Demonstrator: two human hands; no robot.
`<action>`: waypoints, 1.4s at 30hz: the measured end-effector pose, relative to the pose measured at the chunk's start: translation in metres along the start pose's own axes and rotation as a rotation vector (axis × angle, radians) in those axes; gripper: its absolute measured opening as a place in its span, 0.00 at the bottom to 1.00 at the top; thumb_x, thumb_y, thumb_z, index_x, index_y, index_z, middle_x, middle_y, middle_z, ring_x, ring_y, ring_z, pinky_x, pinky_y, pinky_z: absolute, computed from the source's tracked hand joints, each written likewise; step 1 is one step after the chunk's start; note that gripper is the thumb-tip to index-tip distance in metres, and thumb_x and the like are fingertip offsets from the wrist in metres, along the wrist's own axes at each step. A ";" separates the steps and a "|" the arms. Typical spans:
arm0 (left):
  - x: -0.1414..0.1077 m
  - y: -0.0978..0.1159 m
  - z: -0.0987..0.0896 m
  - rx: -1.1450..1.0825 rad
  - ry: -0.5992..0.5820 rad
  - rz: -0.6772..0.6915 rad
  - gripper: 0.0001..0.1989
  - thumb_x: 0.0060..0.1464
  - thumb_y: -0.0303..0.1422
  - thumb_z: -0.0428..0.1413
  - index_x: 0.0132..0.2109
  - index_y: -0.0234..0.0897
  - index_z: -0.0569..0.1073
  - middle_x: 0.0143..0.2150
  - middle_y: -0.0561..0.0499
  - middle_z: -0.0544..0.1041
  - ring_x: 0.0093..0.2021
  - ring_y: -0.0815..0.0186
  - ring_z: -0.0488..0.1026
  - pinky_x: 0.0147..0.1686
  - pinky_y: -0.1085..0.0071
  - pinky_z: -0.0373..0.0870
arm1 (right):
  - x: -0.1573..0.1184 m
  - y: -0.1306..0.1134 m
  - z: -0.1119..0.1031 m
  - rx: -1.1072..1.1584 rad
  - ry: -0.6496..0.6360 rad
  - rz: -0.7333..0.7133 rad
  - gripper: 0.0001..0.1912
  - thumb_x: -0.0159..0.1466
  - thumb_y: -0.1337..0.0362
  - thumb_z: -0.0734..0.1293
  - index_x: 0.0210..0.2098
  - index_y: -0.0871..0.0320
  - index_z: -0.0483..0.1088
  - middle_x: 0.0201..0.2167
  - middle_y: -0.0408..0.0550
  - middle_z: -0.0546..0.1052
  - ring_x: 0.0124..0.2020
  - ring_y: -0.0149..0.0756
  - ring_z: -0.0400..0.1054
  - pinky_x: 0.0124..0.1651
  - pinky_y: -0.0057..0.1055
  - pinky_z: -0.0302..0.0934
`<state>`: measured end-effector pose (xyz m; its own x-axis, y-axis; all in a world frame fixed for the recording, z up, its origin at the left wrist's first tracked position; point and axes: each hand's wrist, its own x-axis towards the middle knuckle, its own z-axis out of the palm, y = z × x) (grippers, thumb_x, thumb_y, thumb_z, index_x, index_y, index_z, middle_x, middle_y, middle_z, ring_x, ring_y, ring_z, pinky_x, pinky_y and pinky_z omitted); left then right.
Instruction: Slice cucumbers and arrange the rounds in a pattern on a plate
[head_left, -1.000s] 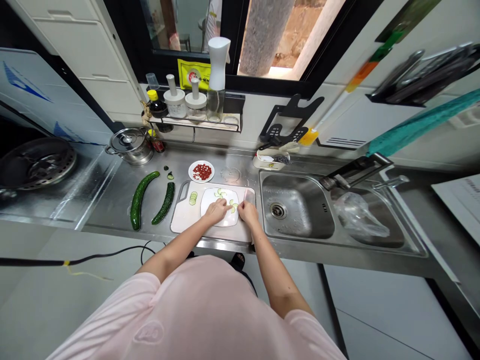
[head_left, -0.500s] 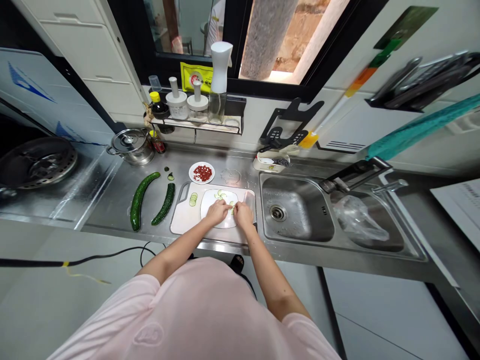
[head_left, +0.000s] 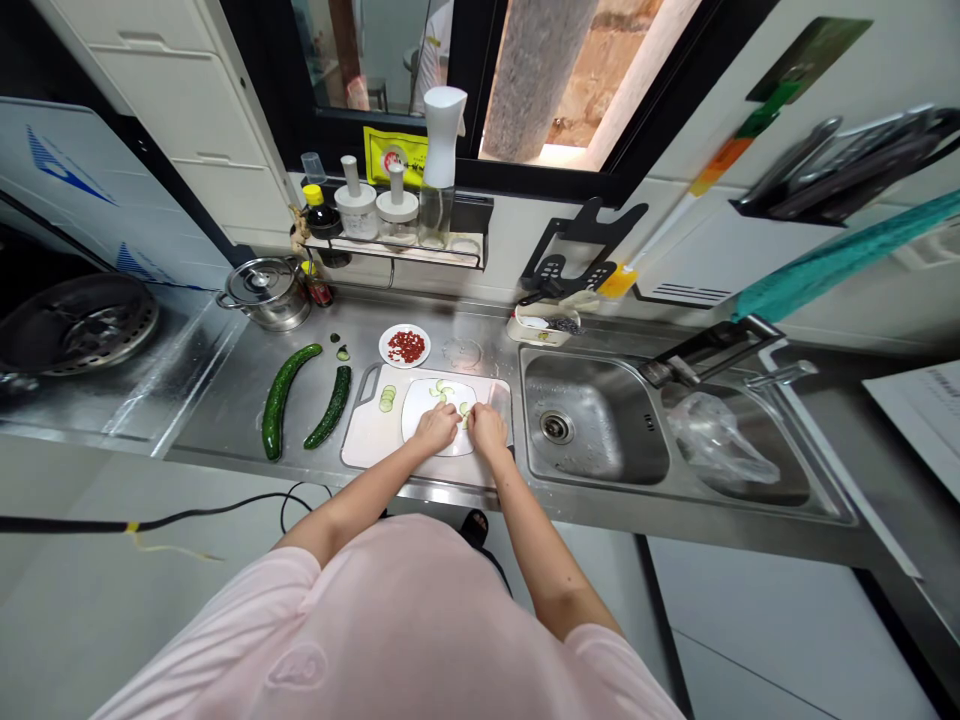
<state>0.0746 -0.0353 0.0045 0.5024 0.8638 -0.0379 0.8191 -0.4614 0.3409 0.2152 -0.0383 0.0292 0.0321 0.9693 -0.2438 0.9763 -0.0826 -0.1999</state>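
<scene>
Left hand: reaches over the white plate with bent fingers, neither spread wide nor made in a fist; is very near to the green slices by the fingertips. Cannot tell if pinching one.
Right hand: curls over the right edge of the plate, just beside the left hand, with fingers half closed. Cannot tell from this view what is held, if anything.
White plate: lies on the cutting board, under both hands.
Pale green slices: lie on the upper part of the plate in a curved arrangement; appear also between the two hands.
Cutting board: lies flat on the steel counter, left of the sink.
Row of slices: overlaps on the board, left of the plate.
Flat blade-like thing: lies at the right side of the board, partly hidden by the right hand.
Small round dish: holds chopped red pieces, just behind the board.
Long green cucumber: lies curved on the counter, farther left.
Shorter dark cucumber: lies between the long one and the board.
Lidded pot: stands behind the cucumbers, near the wall.
</scene>
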 end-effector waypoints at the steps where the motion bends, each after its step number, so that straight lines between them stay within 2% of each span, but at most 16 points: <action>1: 0.000 0.000 0.000 0.002 0.003 0.007 0.13 0.57 0.26 0.49 0.44 0.39 0.76 0.41 0.46 0.70 0.49 0.62 0.63 0.48 0.67 0.67 | 0.000 0.000 0.000 0.001 -0.003 -0.002 0.13 0.66 0.63 0.57 0.45 0.60 0.68 0.43 0.55 0.72 0.43 0.38 0.68 0.41 0.29 0.56; 12: -0.003 0.001 -0.003 -0.015 0.009 -0.005 0.14 0.56 0.26 0.48 0.45 0.40 0.75 0.42 0.47 0.71 0.48 0.62 0.64 0.44 0.68 0.68 | -0.001 0.000 0.001 -0.002 -0.014 -0.014 0.12 0.66 0.62 0.58 0.45 0.59 0.67 0.43 0.55 0.72 0.43 0.38 0.67 0.40 0.29 0.55; 17: -0.012 0.003 -0.007 -0.101 0.101 -0.044 0.16 0.57 0.26 0.48 0.50 0.41 0.73 0.43 0.48 0.71 0.47 0.63 0.64 0.45 0.69 0.67 | -0.009 0.004 0.000 0.064 0.054 -0.031 0.14 0.67 0.60 0.56 0.45 0.59 0.68 0.42 0.53 0.72 0.42 0.36 0.66 0.40 0.27 0.53; 26: -0.037 0.005 -0.020 -0.269 0.262 -0.081 0.15 0.57 0.27 0.48 0.47 0.40 0.74 0.43 0.48 0.73 0.46 0.64 0.66 0.47 0.68 0.65 | -0.036 0.006 -0.005 0.238 0.188 -0.071 0.13 0.66 0.61 0.56 0.41 0.58 0.69 0.39 0.49 0.73 0.38 0.34 0.65 0.37 0.26 0.51; 30: -0.053 -0.010 -0.024 -0.314 0.391 -0.172 0.13 0.58 0.28 0.48 0.46 0.39 0.75 0.42 0.49 0.74 0.45 0.66 0.68 0.48 0.70 0.65 | -0.047 0.008 -0.007 0.305 0.214 -0.085 0.13 0.66 0.60 0.56 0.40 0.57 0.70 0.37 0.48 0.73 0.37 0.34 0.65 0.36 0.26 0.52; 34: -0.070 -0.034 -0.025 -0.314 0.477 -0.302 0.13 0.58 0.29 0.47 0.45 0.38 0.75 0.42 0.49 0.75 0.44 0.66 0.69 0.47 0.71 0.66 | -0.057 0.011 -0.007 0.347 0.221 -0.072 0.14 0.65 0.60 0.55 0.40 0.56 0.70 0.36 0.47 0.73 0.37 0.34 0.65 0.36 0.26 0.52; 42: -0.095 -0.076 -0.026 -0.224 0.487 -0.510 0.15 0.57 0.31 0.46 0.45 0.39 0.75 0.42 0.48 0.75 0.44 0.63 0.70 0.48 0.67 0.66 | -0.068 0.015 0.002 0.390 0.241 -0.067 0.15 0.65 0.59 0.54 0.38 0.56 0.70 0.35 0.48 0.74 0.36 0.35 0.65 0.38 0.27 0.53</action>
<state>-0.0423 -0.0771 0.0064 -0.1479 0.9758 0.1608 0.8155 0.0283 0.5781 0.2269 -0.1054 0.0410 0.0656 0.9978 0.0006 0.8258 -0.0539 -0.5614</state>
